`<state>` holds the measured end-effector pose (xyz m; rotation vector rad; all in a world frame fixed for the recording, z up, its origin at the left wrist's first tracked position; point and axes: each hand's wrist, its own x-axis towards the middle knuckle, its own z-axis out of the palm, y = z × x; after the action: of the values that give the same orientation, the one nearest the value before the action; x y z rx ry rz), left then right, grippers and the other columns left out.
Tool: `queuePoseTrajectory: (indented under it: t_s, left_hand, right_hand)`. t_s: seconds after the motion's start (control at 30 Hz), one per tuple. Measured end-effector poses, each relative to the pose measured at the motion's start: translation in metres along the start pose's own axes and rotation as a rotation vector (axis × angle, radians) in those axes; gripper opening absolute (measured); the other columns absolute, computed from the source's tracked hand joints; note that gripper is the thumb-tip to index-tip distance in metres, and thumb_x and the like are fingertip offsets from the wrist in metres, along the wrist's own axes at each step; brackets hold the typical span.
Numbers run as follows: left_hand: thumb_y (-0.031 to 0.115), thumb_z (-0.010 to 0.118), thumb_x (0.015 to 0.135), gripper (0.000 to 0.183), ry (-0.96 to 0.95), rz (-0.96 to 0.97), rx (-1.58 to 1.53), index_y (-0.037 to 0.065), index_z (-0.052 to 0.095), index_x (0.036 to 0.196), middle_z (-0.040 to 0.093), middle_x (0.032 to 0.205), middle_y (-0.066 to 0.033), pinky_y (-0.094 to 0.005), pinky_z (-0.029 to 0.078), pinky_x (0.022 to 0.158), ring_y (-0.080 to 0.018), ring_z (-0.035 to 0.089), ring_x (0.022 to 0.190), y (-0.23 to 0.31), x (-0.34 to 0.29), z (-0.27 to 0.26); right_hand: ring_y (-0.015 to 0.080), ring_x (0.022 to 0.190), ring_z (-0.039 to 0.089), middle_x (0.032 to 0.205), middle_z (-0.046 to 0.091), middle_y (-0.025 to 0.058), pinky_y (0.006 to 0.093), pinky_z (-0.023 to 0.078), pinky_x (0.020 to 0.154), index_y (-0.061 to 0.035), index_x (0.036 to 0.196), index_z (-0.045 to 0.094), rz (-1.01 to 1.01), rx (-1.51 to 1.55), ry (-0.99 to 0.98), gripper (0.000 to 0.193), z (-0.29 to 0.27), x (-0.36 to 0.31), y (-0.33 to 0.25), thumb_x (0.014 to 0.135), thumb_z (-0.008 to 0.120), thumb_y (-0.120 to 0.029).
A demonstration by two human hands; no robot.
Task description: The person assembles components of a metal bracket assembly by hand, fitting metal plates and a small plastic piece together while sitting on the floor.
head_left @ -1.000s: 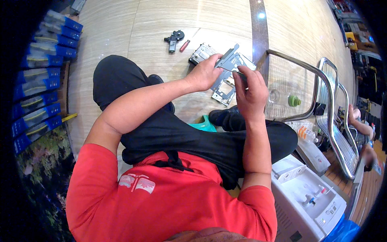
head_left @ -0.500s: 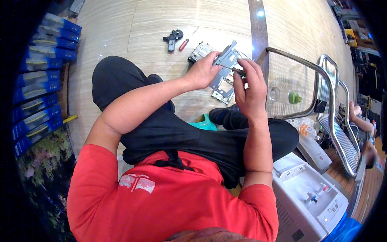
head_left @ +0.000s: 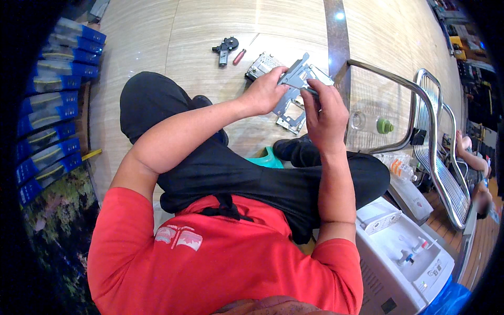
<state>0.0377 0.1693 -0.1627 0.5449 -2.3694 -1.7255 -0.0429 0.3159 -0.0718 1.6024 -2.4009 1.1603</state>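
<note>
A grey metal chassis plate with cut-outs [head_left: 296, 79] is held up in front of my knees. My left hand [head_left: 265, 93] is closed on its left edge, thumb on the near side. My right hand [head_left: 326, 111] is pinched at the plate's right side around a slim dark tool, apparently a screwdriver, mostly hidden by the fingers. Just beyond my left hand, a boxy metal device [head_left: 264, 64] rests on the floor. To its left are a red-handled screwdriver [head_left: 240, 56] and a black motor-like part [head_left: 226, 51].
A chrome-framed chair [head_left: 433, 142] stands on the right, near a bottle with a green cap [head_left: 385, 126]. A white water dispenser [head_left: 401, 257] is at the lower right. Blue boxes [head_left: 52, 100] are stacked on the left. A teal stool [head_left: 266, 159] shows beneath me. Another person's arm [head_left: 470, 157] appears at far right.
My right hand's fingers have curled in closer, covering more of the dark tool. My left hand and the plate stay nearly where they were.
</note>
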Motion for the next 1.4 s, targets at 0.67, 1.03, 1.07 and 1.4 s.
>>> queuePoseTrajectory:
  t_s: [0.67, 1.03, 1.07, 1.4]
  left_hand:
    - [0.014, 0.056, 0.09, 0.044, -0.067, -0.028, -0.048, -0.002, 0.045, 0.129, 0.059, 0.115, -0.0267, -0.042, 0.045, 0.094, -0.039, 0.057, 0.111, 0.003, -0.001, 0.001]
    - [0.015, 0.056, 0.09, 0.045, -0.105, -0.059, -0.059, -0.004, 0.044, 0.129, 0.059, 0.115, -0.0269, -0.0414, 0.046, 0.093, -0.0377, 0.058, 0.11, 0.008, -0.002, -0.003]
    - [0.015, 0.056, 0.09, 0.045, -0.106, -0.057, -0.059, -0.004, 0.044, 0.129, 0.059, 0.115, -0.0269, -0.0414, 0.046, 0.093, -0.0377, 0.058, 0.11, 0.008, -0.002, -0.003]
    - [0.016, 0.056, 0.091, 0.045, -0.084, -0.009, -0.079, 0.0, 0.044, 0.131, 0.06, 0.102, -0.0192, -0.0371, 0.047, 0.08, -0.0279, 0.059, 0.094, -0.001, 0.0, 0.001]
  right_hand:
    - [0.0183, 0.079, 0.066, 0.091, 0.065, 0.0115, 0.0265, 0.052, 0.065, -0.0014, 0.109, 0.062, 0.089, 0.065, 0.059, 0.027, 0.001, 0.0, 0.0, 0.082, 0.069, 0.001]
    - [0.0245, 0.075, 0.063, 0.095, 0.063, 0.016, 0.0305, 0.051, 0.059, -0.0028, 0.112, 0.06, 0.122, -0.07, 0.009, 0.032, -0.002, 0.0, -0.001, 0.081, 0.065, 0.002]
    - [0.0245, 0.075, 0.063, 0.095, 0.063, 0.016, 0.0305, 0.051, 0.059, -0.0028, 0.112, 0.06, 0.122, -0.071, 0.01, 0.032, -0.002, 0.002, -0.002, 0.081, 0.065, 0.002]
    - [0.0195, 0.08, 0.065, 0.095, 0.064, 0.0124, 0.0272, 0.051, 0.066, -0.0013, 0.104, 0.063, 0.117, 0.008, 0.039, 0.025, -0.004, 0.003, -0.004, 0.081, 0.071, -0.002]
